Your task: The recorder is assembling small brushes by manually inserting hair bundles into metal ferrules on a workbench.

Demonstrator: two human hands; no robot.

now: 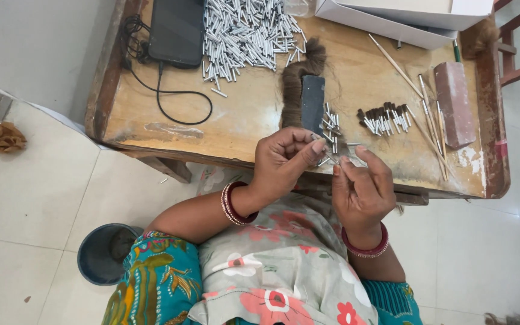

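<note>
As both pinch it, tube (331,157) between hands (320,168)

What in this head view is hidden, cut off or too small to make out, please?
- Small metal tube: head view, mostly covered by the fingers of the left hand and right hand.
- White box: cut off by the top edge.
- Bucket: contents hidden by shadow and the sleeve.
- Heap of tubes: cropped at the top.

worn, scratched wooden table (242,120); upon it shiny metal tubes (245,33), a matt black slab (312,102) over coarse dark hair (296,84), smooth white cardboard box (392,18).
</note>
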